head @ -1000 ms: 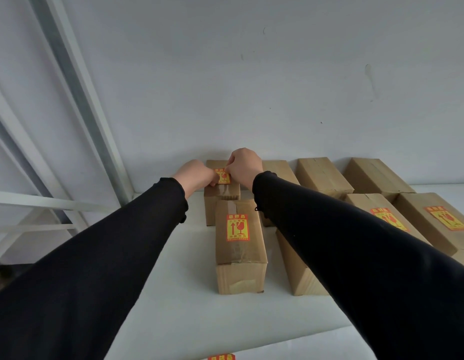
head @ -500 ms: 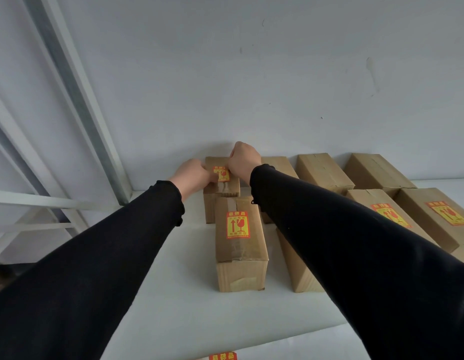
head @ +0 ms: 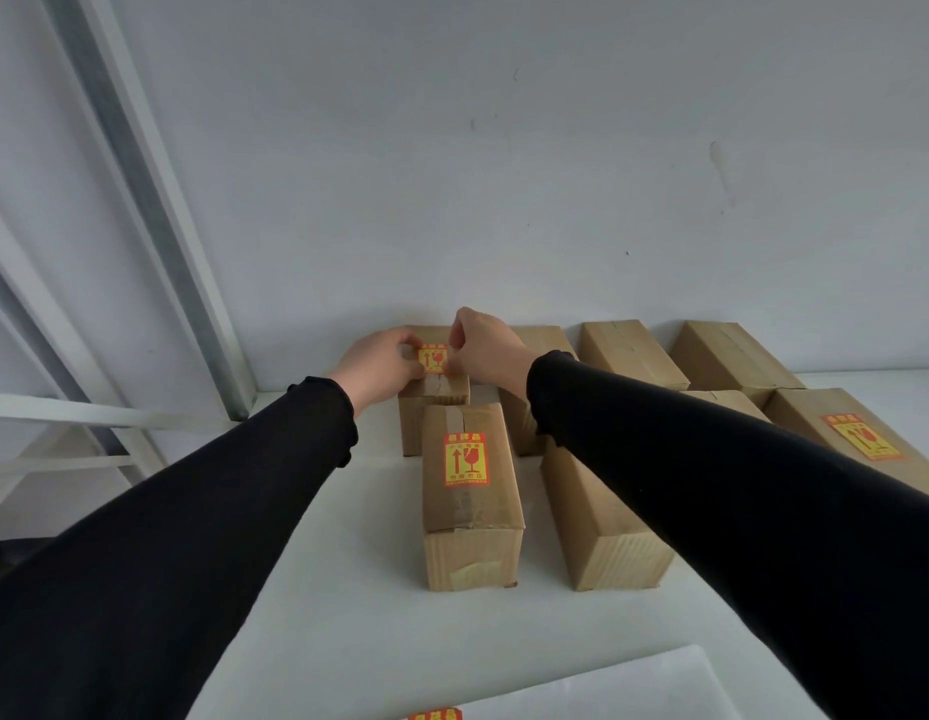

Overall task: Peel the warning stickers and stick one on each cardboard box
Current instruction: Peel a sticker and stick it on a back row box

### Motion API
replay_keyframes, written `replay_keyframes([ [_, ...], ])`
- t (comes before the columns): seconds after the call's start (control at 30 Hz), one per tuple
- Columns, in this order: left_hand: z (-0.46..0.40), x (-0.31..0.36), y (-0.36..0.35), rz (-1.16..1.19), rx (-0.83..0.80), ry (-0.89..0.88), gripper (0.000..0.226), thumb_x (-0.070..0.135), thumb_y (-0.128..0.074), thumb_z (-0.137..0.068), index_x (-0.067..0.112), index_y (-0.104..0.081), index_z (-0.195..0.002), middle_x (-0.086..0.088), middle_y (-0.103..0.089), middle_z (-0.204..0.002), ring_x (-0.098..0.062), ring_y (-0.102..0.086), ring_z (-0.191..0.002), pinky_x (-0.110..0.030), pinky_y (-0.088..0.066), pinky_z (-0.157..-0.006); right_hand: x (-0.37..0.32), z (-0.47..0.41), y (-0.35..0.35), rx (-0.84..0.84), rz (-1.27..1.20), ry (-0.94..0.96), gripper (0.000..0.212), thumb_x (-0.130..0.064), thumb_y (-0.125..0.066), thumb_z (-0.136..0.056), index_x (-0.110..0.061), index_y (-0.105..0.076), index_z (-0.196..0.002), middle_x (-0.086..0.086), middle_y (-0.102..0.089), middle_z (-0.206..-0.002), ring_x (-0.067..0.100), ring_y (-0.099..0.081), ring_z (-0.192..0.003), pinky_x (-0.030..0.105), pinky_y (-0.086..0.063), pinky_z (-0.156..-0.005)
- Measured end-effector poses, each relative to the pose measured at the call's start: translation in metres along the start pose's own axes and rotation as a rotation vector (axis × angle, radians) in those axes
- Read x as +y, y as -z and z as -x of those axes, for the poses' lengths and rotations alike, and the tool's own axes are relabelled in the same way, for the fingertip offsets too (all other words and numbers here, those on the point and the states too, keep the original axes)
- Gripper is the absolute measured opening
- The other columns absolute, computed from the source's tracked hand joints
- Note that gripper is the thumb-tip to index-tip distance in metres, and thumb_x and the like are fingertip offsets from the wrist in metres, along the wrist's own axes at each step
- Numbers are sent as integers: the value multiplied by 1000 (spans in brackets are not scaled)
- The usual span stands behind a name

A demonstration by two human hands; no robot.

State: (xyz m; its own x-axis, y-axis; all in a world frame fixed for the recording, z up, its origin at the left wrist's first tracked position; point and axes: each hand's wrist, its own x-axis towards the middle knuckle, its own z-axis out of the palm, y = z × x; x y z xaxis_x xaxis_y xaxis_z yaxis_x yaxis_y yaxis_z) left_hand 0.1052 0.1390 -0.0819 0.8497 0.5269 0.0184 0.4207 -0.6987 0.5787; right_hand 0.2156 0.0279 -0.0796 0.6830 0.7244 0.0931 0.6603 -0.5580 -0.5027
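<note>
A red-and-yellow warning sticker (head: 434, 359) lies on top of the back-left cardboard box (head: 435, 394). My left hand (head: 381, 365) pinches its left edge with curled fingers, and my right hand (head: 487, 346) pinches its right edge. Just in front stands a cardboard box (head: 472, 517) that carries its own sticker (head: 466, 459). At the far right another box (head: 815, 415) has a sticker (head: 862, 437). Three back-row boxes (head: 540, 336) (head: 631, 353) (head: 732, 356) show bare tops. My right arm partly covers a front box (head: 602, 527).
The boxes stand on a white table (head: 358, 589) against a pale wall. A white backing sheet (head: 607, 691) with one sticker (head: 436, 714) at its edge lies at the table's near edge. Slanted metal frame bars (head: 155, 210) rise on the left.
Both hands have stayed at the sticker on the back-left box. The sticker now shows more fully between the fingers, lying flatter on the box top.
</note>
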Motion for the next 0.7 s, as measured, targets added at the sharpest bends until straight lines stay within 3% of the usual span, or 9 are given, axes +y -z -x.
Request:
replay_keyframes([
  [0.07, 3, 4, 1, -46, -21, -6, 38, 20, -60, -97, 14, -58, -134, -10, -63, -124, -22, -57, -92, -32, -46, -75, -1, 3, -2, 1, 16, 7, 22, -13, -66, -91, -13, -53, -109, 5, -58, -101, 14, -51, -79, 21, -40, -59],
  [0.2, 6, 14, 5, -122, -54, 9, 31, 12, -54, -98, 4, -63, -126, -17, -66, -112, -27, -59, -89, -37, -50, -80, -5, 5, -8, 45, 19, -18, 21, -10, -63, -92, -12, -54, -111, 8, -61, -107, 21, -59, -91, 32, -55, -78],
  [0.33, 10, 8, 14, -105, -36, 42, 42, 7, -56, -96, 12, -57, -138, -13, -60, -132, -30, -58, -118, -36, -48, -93, -5, 16, 2, 17, -76, -33, 26, -10, -58, -94, -13, -53, -119, 5, -60, -111, 18, -58, -94, 27, -51, -76],
  [0.4, 18, 1, 18, -46, 50, 47, 46, 7, -56, -96, 18, -54, -141, -10, -57, -137, -29, -56, -122, -34, -47, -95, -5, 27, 15, 38, -140, -27, 31, -10, -57, -95, -14, -52, -125, 3, -58, -116, 17, -56, -101, 27, -48, -80],
  [0.47, 29, -2, 22, 10, 146, 41, 42, 8, -54, -96, 18, -57, -137, -9, -61, -126, -29, -60, -114, -33, -49, -88, -7, 41, 29, 106, -171, -5, 32, -10, -57, -95, -15, -53, -126, 0, -58, -119, 14, -54, -105, 24, -46, -82],
  [0.57, 61, 4, 29, 95, 308, -15, 29, 14, -55, -96, 22, -64, -122, 1, -63, -92, -23, -64, -88, -30, -47, -66, -13, 73, 49, 194, -213, 48, 28, -13, -58, -95, -19, -57, -123, -4, -59, -121, 11, -54, -107, 21, -42, -81],
  [0.7, 128, 20, 32, 131, 427, -176, 17, 16, -58, -95, 25, -65, -107, 5, -63, -80, -14, -60, -73, -31, -47, -66, -20, 141, 67, 287, -247, 197, 22, -11, -55, -96, -19, -59, -117, -7, -61, -117, 8, -54, -106, 15, -43, -84],
])
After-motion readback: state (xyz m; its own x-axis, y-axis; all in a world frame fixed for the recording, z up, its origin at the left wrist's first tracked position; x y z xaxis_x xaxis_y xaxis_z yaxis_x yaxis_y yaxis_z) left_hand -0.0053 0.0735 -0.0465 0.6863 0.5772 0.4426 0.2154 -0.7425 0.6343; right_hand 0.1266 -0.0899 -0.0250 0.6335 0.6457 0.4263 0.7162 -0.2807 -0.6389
